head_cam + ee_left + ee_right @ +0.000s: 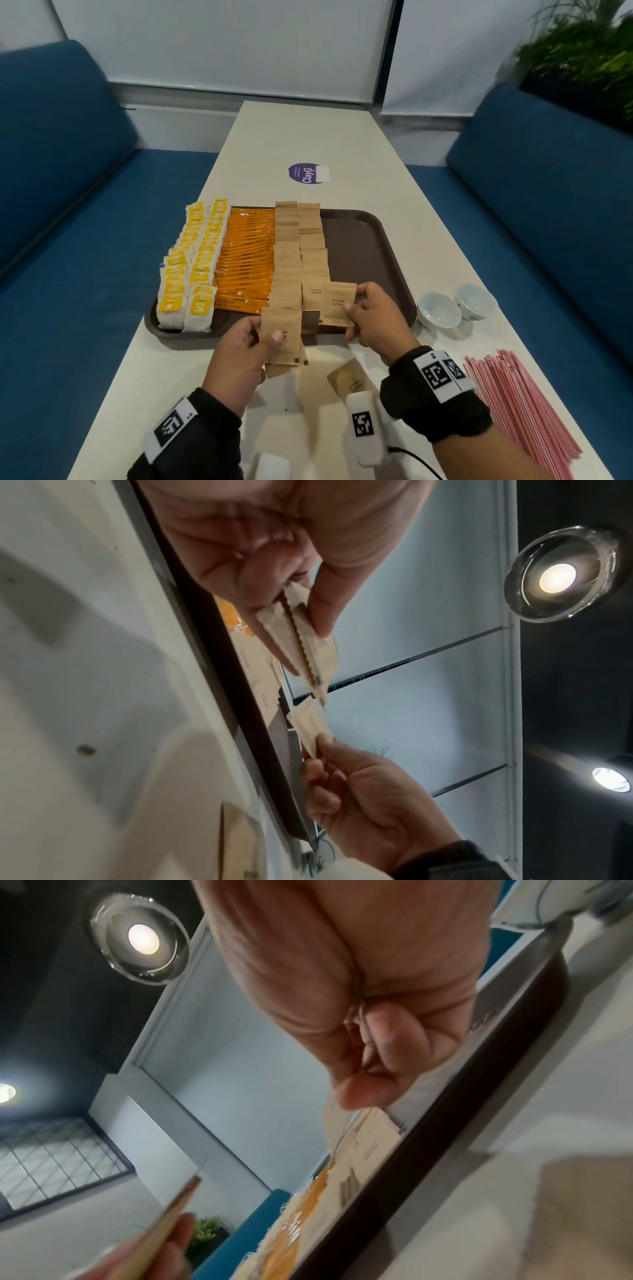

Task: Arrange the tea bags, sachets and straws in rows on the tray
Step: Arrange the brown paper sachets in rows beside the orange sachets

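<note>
Showing "BROWN SUGAR" print, kraft-brown sachet [338, 303], serrated edges.

Matt brown paper is showing on the sugar sachets [287, 263], their ends crimped into zigzag teeth. The coffee sticks [247, 253] are gleaming, glossy orange foil. Tea bags [186, 270] are looking like soft white fibrous paper. The tray [376, 246] is reading as dark brown plastic, faintly textured. Cups [455, 306] are shining like glazed ceramic. Straws [513, 404] are sitting in pink striped paper.
</note>
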`<act>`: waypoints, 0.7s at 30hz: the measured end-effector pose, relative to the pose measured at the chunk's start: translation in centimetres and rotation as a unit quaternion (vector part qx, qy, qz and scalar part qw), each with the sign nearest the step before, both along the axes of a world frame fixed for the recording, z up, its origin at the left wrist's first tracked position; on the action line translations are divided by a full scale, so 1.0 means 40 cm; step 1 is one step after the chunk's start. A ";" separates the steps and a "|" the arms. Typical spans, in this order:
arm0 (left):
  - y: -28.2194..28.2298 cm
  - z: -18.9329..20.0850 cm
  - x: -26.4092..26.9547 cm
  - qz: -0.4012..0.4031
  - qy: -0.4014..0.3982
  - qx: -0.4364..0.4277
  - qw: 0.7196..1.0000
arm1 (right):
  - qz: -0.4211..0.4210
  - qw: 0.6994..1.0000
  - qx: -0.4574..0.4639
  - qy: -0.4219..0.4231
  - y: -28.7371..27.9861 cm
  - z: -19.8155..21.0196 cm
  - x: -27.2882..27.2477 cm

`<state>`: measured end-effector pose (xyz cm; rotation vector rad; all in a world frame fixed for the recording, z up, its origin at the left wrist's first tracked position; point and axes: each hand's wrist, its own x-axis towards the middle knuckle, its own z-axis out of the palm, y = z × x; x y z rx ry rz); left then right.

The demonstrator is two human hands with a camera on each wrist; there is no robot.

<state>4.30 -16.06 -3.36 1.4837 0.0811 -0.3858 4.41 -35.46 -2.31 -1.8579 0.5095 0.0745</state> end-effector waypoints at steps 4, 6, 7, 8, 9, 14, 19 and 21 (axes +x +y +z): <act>0.009 -0.008 0.007 0.016 0.010 -0.011 1.000 | 0.000 0.996 -0.085 0.007 -0.015 -0.016 0.043; 0.009 -0.008 0.010 0.023 0.016 -0.014 1.000 | 0.001 0.993 -0.119 0.013 -0.012 -0.021 0.064; 0.009 -0.008 0.011 0.024 0.021 -0.020 0.999 | -0.001 0.992 -0.126 0.016 -0.007 -0.024 0.072; 0.008 -0.008 0.011 0.025 0.026 -0.027 0.999 | -0.003 0.991 -0.133 0.021 -0.002 -0.030 0.081; 0.007 -0.006 0.012 0.026 0.030 -0.033 0.999 | -0.005 0.990 -0.142 0.024 0.003 -0.035 0.088; 0.007 -0.001 0.013 0.027 0.033 -0.044 0.998 | -0.016 0.984 -0.173 0.040 0.018 -0.054 0.116; 0.010 -0.005 0.017 0.029 0.032 -0.047 0.998 | -0.037 0.981 -0.185 0.052 0.022 -0.053 0.124; 0.008 -0.009 0.017 0.027 0.031 -0.044 0.998 | -0.032 0.979 -0.192 0.058 0.025 -0.050 0.125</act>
